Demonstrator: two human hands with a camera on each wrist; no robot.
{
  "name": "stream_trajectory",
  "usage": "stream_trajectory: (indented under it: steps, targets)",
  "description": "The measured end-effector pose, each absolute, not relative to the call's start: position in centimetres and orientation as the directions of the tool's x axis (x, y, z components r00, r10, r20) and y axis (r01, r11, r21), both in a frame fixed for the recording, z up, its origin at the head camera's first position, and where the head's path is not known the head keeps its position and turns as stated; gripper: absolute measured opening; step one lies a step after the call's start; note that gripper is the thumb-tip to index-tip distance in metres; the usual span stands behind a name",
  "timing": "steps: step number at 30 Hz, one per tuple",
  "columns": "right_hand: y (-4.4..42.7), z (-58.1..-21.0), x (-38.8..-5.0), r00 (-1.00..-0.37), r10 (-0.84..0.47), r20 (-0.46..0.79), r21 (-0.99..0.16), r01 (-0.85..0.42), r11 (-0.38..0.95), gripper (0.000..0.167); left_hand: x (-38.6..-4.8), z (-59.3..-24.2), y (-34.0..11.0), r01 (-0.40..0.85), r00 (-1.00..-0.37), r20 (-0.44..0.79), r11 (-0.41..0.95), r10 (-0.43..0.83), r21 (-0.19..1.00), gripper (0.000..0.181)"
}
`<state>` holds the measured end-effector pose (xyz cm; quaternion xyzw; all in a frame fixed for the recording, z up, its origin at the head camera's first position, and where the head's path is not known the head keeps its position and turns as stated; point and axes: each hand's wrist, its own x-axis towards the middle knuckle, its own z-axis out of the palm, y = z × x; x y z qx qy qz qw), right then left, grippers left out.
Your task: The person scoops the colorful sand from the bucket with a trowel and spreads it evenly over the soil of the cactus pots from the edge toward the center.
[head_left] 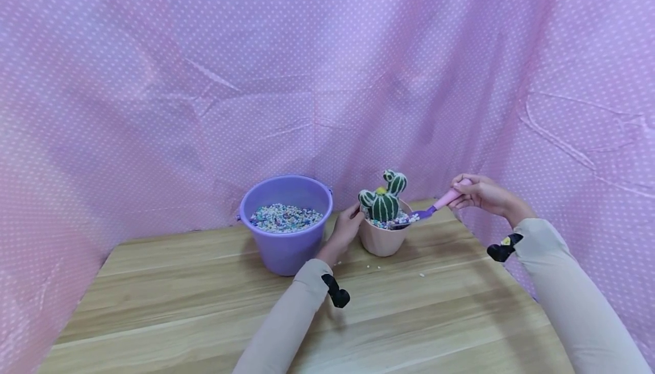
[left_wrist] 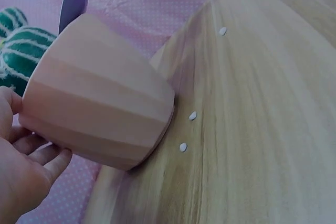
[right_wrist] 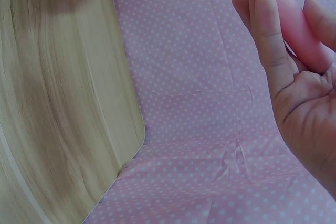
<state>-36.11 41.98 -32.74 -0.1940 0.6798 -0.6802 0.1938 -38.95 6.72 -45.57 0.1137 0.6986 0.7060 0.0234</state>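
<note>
A faceted pale pink flower pot (head_left: 382,241) stands on the table with a green knitted cactus (head_left: 384,207) in it, amid small coloured pebbles (head_left: 378,224). My left hand (head_left: 347,227) grips the pot's left side, thumb at the rim and fingers against the outer wall, as the left wrist view (left_wrist: 26,166) shows. In my right hand (head_left: 481,195) is the pink handle (head_left: 452,194) of a toy shovel. Its purple blade (head_left: 423,214) reaches over the pot's right rim, pebbles on it. In the right wrist view only the handle (right_wrist: 299,30) shows, held between thumb and fingers.
Left of the pot stands a purple bucket (head_left: 286,249), partly filled with similar pebbles (head_left: 284,219). A few white pebbles (left_wrist: 192,115) lie loose on the wooden table (head_left: 204,306). Pink dotted cloth (head_left: 317,78) hangs behind and at both sides.
</note>
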Motion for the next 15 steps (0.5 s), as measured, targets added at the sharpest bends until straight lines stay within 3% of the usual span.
stream_trajectory:
  steps: [6, 15]
  targets:
    - [42.3, -32.7, -36.0, -0.842, -0.539, 0.015, -1.0, 0.0, -0.028, 0.027, -38.1, -45.4, 6.9, 0.142, -0.98, 0.142, -0.004, 0.137, 0.99, 0.049]
    - [42.6, -32.8, -35.9, -0.861, -0.508, 0.019, -0.999, 0.004, -0.043, 0.025, -36.4, -45.1, 7.5, 0.106, -0.988, 0.105, 0.007, 0.116, 0.994, 0.058]
